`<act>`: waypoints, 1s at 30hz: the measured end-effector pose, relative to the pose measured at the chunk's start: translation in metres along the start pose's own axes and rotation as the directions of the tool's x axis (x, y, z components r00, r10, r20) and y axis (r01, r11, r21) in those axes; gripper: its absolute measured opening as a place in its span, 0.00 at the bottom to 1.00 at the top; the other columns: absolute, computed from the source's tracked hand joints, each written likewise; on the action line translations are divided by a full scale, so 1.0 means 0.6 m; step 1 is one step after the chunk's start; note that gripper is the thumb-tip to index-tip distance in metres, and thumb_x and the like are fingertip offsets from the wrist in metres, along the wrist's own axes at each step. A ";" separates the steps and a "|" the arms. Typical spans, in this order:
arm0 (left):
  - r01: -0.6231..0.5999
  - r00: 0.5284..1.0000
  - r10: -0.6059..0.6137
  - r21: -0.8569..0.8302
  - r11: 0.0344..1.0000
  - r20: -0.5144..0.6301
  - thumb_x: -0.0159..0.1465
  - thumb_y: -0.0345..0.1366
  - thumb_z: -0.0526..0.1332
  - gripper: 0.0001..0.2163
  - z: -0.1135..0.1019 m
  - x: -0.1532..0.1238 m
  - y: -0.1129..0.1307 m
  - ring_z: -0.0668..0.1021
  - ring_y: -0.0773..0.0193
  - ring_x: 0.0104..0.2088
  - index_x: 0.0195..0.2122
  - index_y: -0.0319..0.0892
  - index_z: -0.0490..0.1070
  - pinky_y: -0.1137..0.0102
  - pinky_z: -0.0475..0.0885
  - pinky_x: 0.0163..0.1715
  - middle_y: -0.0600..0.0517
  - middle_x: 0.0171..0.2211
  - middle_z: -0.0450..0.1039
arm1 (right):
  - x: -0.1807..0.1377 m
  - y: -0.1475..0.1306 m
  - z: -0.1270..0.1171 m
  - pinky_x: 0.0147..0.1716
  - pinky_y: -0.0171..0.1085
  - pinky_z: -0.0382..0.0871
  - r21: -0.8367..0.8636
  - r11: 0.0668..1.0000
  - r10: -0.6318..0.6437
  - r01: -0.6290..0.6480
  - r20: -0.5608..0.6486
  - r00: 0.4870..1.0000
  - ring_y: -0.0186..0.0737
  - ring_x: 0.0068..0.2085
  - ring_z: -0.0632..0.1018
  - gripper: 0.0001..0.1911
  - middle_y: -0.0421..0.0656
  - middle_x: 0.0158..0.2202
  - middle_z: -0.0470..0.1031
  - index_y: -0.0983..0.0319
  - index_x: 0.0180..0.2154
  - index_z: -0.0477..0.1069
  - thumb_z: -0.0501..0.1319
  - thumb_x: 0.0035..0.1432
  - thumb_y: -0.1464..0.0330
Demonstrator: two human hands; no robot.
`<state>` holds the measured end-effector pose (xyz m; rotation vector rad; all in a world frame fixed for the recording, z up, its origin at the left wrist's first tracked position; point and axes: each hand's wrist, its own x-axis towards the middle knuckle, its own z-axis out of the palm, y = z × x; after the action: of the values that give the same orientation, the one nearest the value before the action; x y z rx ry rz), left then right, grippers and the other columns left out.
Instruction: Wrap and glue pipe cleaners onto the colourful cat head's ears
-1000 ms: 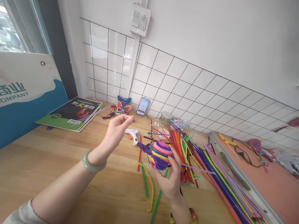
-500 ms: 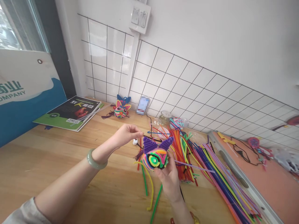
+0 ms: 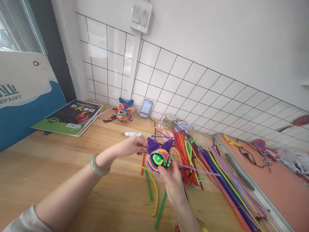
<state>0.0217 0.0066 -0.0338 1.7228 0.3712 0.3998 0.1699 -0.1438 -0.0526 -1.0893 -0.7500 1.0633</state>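
Note:
A colourful pipe-cleaner animal head [image 3: 158, 157] with two purple ears is held up over the wooden table [image 3: 60, 161]. My right hand [image 3: 172, 182] grips it from below, thumb on its face. My left hand [image 3: 131, 147], a green bangle on its wrist, pinches the left purple ear. Loose green, red and yellow pipe cleaners [image 3: 152, 190] lie on the table under the hands.
A big heap of coloured pipe cleaners [image 3: 217, 174] spreads to the right, beside an orange tray [image 3: 277, 187]. A white glue gun [image 3: 132, 134], a finished pipe-cleaner head [image 3: 124, 113], a phone [image 3: 146, 108], small jars [image 3: 169, 120] and a book [image 3: 72, 117] line the tiled wall.
My right hand turned the head so that its face and ears point up. My left hand came down from the air and took hold of the left ear.

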 end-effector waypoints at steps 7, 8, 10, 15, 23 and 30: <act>-0.033 0.969 0.034 0.010 0.999 -0.244 0.58 0.45 0.56 0.16 -0.013 0.002 0.005 0.66 0.71 0.22 0.26 0.36 0.70 0.75 0.62 0.24 0.53 0.20 0.67 | -0.012 -0.002 0.001 0.47 0.45 0.68 -0.182 0.982 0.082 -0.048 0.183 0.980 0.46 0.48 0.73 0.30 0.46 0.47 0.72 0.60 0.50 0.59 0.66 0.45 0.67; -0.049 0.969 0.051 0.014 0.999 -0.242 0.58 0.45 0.56 0.16 -0.013 0.002 0.006 0.67 0.70 0.22 0.25 0.36 0.70 0.75 0.62 0.25 0.53 0.20 0.67 | -0.012 -0.001 0.002 0.47 0.45 0.68 -0.216 0.975 0.092 -0.049 0.196 0.976 0.46 0.48 0.73 0.29 0.46 0.47 0.72 0.60 0.50 0.60 0.66 0.45 0.67; -0.074 0.968 0.081 0.038 0.997 -0.238 0.58 0.45 0.56 0.16 -0.011 0.002 0.008 0.68 0.70 0.23 0.24 0.36 0.70 0.74 0.64 0.26 0.52 0.21 0.67 | -0.012 0.001 0.003 0.47 0.44 0.68 -0.271 0.962 0.101 -0.044 0.201 0.974 0.46 0.48 0.74 0.29 0.46 0.47 0.72 0.59 0.50 0.60 0.65 0.45 0.67; -0.091 0.964 0.106 0.073 0.993 -0.244 0.60 0.43 0.55 0.15 -0.008 -0.002 0.021 0.70 0.69 0.25 0.25 0.36 0.70 0.73 0.65 0.29 0.51 0.23 0.69 | -0.009 0.004 0.005 0.48 0.45 0.68 -0.329 0.944 0.092 -0.024 0.195 0.977 0.46 0.48 0.73 0.31 0.47 0.48 0.71 0.60 0.51 0.58 0.65 0.45 0.67; -0.030 0.944 0.077 0.149 0.988 -0.320 0.56 0.35 0.57 0.11 -0.011 -0.004 0.004 0.74 0.64 0.33 0.40 0.38 0.68 0.69 0.69 0.35 0.48 0.34 0.72 | -0.009 0.018 -0.001 0.50 0.46 0.65 -0.388 0.921 0.100 -0.030 0.162 0.982 0.46 0.49 0.73 0.31 0.46 0.49 0.71 0.59 0.50 0.59 0.66 0.44 0.67; 0.039 0.921 0.196 0.581 0.813 -0.337 0.53 0.34 0.59 0.07 -0.006 -0.014 0.014 0.73 0.60 0.39 0.33 0.42 0.72 0.68 0.65 0.42 0.48 0.38 0.70 | -0.010 -0.002 -0.001 0.48 0.43 0.67 -0.453 0.887 0.111 -0.087 0.026 0.993 0.45 0.47 0.74 0.34 0.47 0.48 0.72 0.62 0.51 0.57 0.66 0.43 0.65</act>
<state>0.0126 0.0044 -0.0251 2.2661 0.7701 0.7515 0.1686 -0.1500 -0.0516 -1.5146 -1.0248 1.0305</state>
